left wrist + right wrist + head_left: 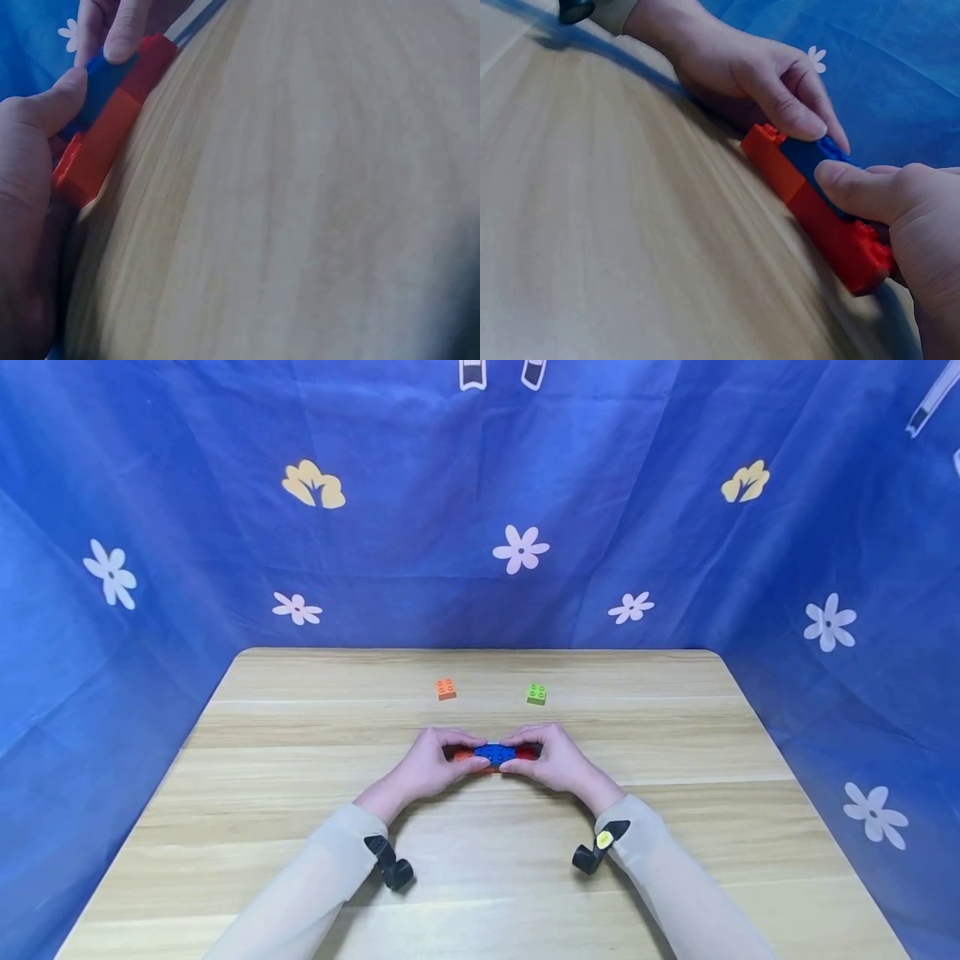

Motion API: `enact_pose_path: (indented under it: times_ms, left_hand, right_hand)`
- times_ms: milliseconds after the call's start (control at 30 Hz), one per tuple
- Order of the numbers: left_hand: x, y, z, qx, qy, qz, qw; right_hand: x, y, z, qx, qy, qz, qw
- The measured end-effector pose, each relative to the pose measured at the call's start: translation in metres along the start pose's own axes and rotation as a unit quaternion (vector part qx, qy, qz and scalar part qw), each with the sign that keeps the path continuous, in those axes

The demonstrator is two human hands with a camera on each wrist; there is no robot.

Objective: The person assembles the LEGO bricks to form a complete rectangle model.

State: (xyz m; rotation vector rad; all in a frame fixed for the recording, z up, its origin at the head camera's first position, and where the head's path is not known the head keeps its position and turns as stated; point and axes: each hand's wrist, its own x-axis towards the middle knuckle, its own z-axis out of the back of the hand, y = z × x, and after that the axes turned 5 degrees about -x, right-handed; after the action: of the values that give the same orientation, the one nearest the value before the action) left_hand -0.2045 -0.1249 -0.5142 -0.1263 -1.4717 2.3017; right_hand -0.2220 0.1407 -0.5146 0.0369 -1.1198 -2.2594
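A blue toy building brick (495, 753) lies across the tops of an orange brick (771, 166) and a red brick (831, 234), which stand end to end on the table. With thumb and fingers, my left hand (429, 763) pinches the blue brick near its left end, above the orange one. My right hand (557, 762) pinches the same brick toward its right end, over the red one. In the right wrist view, studs show at both outer ends of the lower row. The far side of the bricks is partly hidden by the fingers.
Beyond the hands, a small orange brick (446, 690) and a lime-green brick (536, 694) lie apart on the wood-grain table (495, 893). A blue patterned cloth (420, 527) surrounds its back and sides. Each wrist wears a small black camera.
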Motion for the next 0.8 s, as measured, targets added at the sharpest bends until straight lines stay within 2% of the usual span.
enact_pose_path:
  times_ms: [267, 567, 800]
  left_hand:
    - [0.000, 0.002, -0.005, 0.003, 0.006, -0.016, 0.9999]
    - [-0.003, 0.007, -0.003, 0.005, 0.004, -0.029, 0.9996]
    - [-0.002, 0.003, -0.002, 0.004, -0.002, -0.038, 0.9993]
  right_hand:
    - [-0.007, -0.003, -0.003, 0.004, -0.011, -0.015, 0.9998]
    - [-0.001, 0.009, 0.002, -0.017, 0.021, -0.008, 0.9996]
    - [0.002, 0.006, 0.005, -0.011, 0.019, 0.003, 0.9998]
